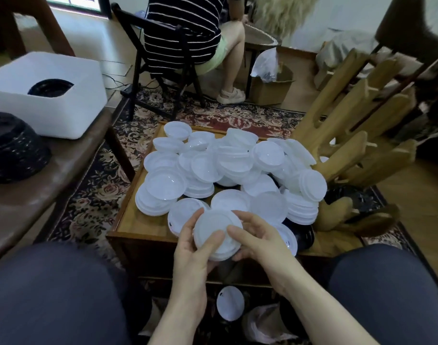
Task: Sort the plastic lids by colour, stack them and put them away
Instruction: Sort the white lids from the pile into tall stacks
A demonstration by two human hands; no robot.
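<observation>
Small stack of white lids (216,235) held over the near edge of the counter (135,220), between both hands. Left hand (195,247) curled around the stack's left side, thumb lying across the top lid; fingers (188,227) grasping the rim. Right hand (256,237) cupping the right side, thumb on the lid's top face, fingers wrapped beneath, also grasping the stack. Just beyond, heaped loosely over the counter, a pile of white lids (225,168), some nested in short stacks, some tilted on edge at the right. Black lids (301,235) peeking out under the pile at the near right. One lone white lid (230,303) lying below on the floor between the knees, near a crumpled plastic bag (262,324). On the left, a brown bench carrying a white box (63,113) with black lids (49,88) showing through its top opening, and a dark stack (13,148) nearer. Right of the counter, a wooden rack (357,130) leaning. Far side: a person in a striped top (183,28) seated on a black chair, patterned rug (93,195) underneath, cardboard box (270,88) beside.
</observation>
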